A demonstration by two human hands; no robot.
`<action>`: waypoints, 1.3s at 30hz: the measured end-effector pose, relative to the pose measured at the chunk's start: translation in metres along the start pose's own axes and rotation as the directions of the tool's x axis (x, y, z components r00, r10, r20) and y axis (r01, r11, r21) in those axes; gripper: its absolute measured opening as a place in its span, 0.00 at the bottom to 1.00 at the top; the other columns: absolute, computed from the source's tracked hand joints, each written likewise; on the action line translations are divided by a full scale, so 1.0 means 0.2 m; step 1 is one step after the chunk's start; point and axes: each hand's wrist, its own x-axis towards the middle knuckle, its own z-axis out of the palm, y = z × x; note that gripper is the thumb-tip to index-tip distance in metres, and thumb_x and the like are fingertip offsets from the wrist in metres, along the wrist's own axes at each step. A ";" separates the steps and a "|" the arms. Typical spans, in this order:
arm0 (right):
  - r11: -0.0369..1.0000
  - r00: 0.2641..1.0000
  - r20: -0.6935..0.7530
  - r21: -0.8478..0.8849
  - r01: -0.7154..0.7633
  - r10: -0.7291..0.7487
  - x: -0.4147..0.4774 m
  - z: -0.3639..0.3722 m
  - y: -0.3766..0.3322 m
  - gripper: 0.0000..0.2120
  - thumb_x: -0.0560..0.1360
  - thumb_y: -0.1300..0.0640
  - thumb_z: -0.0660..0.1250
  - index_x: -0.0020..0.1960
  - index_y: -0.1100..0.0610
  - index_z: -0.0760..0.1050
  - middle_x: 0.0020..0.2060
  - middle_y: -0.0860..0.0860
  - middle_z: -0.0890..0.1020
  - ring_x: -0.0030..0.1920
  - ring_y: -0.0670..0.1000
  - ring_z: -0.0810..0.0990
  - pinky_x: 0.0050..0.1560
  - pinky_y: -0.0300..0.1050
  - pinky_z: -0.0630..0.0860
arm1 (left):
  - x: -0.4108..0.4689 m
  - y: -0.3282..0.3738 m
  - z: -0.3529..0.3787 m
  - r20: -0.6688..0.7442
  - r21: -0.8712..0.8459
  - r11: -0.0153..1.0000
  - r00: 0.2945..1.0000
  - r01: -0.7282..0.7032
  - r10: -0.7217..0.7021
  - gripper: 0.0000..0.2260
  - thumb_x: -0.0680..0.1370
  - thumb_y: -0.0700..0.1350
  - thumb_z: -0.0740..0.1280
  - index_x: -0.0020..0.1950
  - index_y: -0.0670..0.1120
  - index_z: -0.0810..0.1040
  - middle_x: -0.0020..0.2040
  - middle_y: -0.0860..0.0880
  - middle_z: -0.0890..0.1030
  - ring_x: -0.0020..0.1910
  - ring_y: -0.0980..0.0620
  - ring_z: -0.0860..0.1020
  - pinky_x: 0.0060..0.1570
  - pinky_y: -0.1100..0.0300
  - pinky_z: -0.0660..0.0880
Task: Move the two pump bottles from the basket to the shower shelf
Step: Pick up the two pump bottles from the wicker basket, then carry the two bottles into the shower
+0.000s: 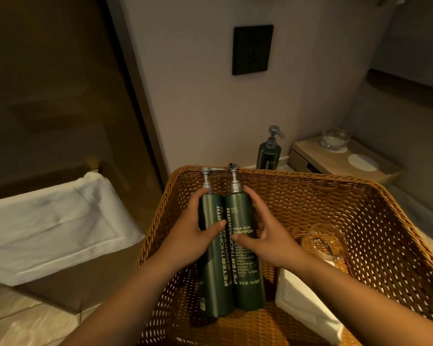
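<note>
Head view: left hand (193,233) clasps "PETERTHOMASROTH" bottle (214,258); right hand (268,236) clasps "MEGA-RICH SHAMPOO" bottle (245,255), inside basket (335,196).

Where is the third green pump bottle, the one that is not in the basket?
The third bottle stands upright on the counter against the wall, just behind the basket, left of the wooden box.

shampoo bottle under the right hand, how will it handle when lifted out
The shampoo bottle looks rigid and smooth, so possibly slippery. It's tall and narrow, likely tippy once stood up. The right hand grips mid-body, which should balance it.
</note>
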 end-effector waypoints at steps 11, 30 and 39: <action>0.983 0.984 -0.047 -0.075 0.168 -0.172 -0.08 0.08 -0.43 0.43 0.66 0.57 0.76 0.68 0.28 0.58 0.61 0.34 0.69 0.57 0.38 0.76 0.44 0.35 0.78 | -0.18 0.25 -0.27 -0.053 -0.145 0.969 0.979 -0.201 0.196 0.28 0.71 0.53 0.71 0.64 0.69 0.62 0.55 0.67 0.76 0.49 0.65 0.78 0.40 0.70 0.76; 0.940 0.937 0.146 -0.083 0.330 -0.316 -0.25 0.84 -0.92 0.45 0.62 0.50 0.78 0.68 0.27 0.56 0.64 0.29 0.66 0.62 0.38 0.72 0.50 0.42 0.79 | -1.04 0.30 -0.85 -0.320 -0.183 0.938 0.920 -0.294 0.226 0.28 0.69 0.53 0.69 0.64 0.69 0.62 0.52 0.74 0.74 0.49 0.67 0.78 0.35 0.68 0.77; 0.965 0.892 0.376 0.027 0.261 -0.251 -0.35 1.54 -0.81 0.42 0.63 0.50 0.75 0.67 0.27 0.58 0.61 0.26 0.69 0.60 0.43 0.76 0.55 0.51 0.79 | -1.65 -0.01 -1.07 -0.556 -0.089 0.990 0.830 -0.111 0.043 0.28 0.72 0.49 0.70 0.65 0.67 0.61 0.51 0.75 0.74 0.49 0.64 0.79 0.39 0.62 0.80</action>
